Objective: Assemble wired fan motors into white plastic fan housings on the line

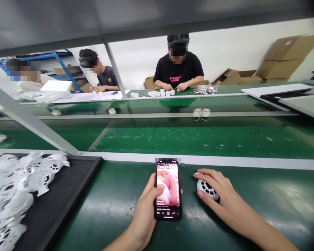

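Observation:
My left hand [146, 205] is wrapped round a black smartphone [167, 188], held upright over the green bench with its screen lit. The thumb lies at the screen's left edge, and a pinkish picture fills most of the display. To its right, my right hand [222, 198] rests on the bench, its fingers curved over a round white plastic part [206, 187] with black slots. Thumb and fingertips touch the part's rim; its right side is hidden under the palm.
A black tray [65, 188] piled with white plastic shells [28, 177] stands at left. Beyond the bench runs a green conveyor belt [178, 137] carrying white pieces [202, 112]. A slanted metal post [39, 122] and overhead shelf [120, 21] frame the view. Several co-workers [178, 69] sit opposite.

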The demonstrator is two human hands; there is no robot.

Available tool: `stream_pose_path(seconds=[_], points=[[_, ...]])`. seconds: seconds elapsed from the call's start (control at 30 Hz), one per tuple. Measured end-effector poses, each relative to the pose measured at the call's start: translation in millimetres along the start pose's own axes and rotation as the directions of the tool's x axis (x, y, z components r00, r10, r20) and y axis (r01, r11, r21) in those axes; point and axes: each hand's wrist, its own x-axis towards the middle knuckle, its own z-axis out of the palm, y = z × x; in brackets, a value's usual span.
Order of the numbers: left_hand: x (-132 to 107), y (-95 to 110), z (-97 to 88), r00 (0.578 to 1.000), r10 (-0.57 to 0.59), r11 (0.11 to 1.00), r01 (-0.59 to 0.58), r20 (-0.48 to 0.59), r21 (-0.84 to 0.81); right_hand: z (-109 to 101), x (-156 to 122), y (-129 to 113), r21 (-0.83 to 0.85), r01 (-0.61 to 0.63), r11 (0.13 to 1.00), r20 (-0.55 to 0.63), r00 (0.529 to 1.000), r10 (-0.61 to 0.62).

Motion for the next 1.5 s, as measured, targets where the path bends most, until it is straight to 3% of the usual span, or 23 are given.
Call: stream_pose_path(seconds=[0.2, 1.5], points=[[3.9, -3.8, -0.4, 0.999, 0.007, 0.999, -0.009, -0.039, -0.043, -0.6, 2.4, -0.7, 0.000, 0.011, 1.000, 0.001, 1.000, -0.011], [2.7, -2.0, -0.1, 1.000, 0.018, 0.999, -0.018, 0.003, 0.045, -3.8, 1.3, -2.5, -0.042, 0.023, 0.999, 0.017, 1.000, -0.022]])
